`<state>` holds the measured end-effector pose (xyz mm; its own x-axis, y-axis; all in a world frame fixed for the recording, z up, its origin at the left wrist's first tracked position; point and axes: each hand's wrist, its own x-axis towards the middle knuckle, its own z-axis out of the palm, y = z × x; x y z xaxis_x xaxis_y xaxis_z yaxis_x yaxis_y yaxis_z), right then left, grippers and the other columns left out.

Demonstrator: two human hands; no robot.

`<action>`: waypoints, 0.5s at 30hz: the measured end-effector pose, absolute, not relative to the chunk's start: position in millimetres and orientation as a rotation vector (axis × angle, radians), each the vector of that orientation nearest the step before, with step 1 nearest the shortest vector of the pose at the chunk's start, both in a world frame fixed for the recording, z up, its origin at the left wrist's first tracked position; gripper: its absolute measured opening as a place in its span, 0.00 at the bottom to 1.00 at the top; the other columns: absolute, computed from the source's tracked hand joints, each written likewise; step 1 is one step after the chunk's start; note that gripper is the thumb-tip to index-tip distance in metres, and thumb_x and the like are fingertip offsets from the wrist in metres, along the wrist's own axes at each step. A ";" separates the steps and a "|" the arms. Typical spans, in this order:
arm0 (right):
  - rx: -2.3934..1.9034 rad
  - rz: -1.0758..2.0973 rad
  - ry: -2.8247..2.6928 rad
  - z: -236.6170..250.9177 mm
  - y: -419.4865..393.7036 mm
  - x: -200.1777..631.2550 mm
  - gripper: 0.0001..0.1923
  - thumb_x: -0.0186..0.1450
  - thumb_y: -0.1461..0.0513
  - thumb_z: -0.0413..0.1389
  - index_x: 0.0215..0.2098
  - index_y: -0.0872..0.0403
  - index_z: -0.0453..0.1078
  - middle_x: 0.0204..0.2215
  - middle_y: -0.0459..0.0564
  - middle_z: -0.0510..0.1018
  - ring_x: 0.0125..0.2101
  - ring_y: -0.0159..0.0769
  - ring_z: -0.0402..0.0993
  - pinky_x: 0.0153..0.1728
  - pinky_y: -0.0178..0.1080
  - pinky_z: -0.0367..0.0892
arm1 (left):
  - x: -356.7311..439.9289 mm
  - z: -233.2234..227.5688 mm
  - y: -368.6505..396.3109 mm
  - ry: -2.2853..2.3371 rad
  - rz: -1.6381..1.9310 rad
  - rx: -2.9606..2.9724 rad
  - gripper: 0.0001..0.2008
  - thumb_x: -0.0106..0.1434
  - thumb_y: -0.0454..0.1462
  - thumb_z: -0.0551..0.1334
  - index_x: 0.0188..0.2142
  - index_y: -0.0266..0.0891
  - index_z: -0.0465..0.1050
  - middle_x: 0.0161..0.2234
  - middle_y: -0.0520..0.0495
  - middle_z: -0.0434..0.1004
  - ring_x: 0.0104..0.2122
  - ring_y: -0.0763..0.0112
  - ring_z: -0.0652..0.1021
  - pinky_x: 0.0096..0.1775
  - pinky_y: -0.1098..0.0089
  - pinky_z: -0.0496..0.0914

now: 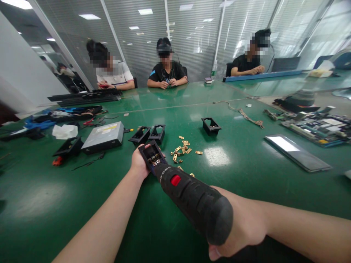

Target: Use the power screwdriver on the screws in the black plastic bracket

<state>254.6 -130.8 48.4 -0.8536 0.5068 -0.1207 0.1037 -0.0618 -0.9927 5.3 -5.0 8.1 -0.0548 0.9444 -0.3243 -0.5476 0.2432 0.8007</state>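
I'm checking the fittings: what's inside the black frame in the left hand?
Small metal pieces show inside the black frame; the power tool covers part of its near end, hiding anything there.

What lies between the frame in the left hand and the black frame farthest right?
Loose golden pieces lie on the green table, in the head view.

Office-type room, electronics workshop use.
Glass partition (166, 14) with slatted blinds (192, 54); three people (168, 75) seated at green table (153, 109) carrying circuit boards (320, 128), optical drive (104, 137); power screwdriver (192, 197) held above it.
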 end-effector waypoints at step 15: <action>-0.673 2.043 -1.854 55.6 -130.4 252.9 0.32 0.44 0.69 0.68 0.48 0.60 0.68 0.35 0.49 0.76 0.32 0.33 0.71 0.32 0.33 0.68 | 3.2 4.5 -4.0 1.007 1.309 0.513 0.14 0.60 0.41 0.51 0.31 0.34 0.71 0.25 0.39 0.74 0.24 0.51 0.78 0.24 0.56 0.73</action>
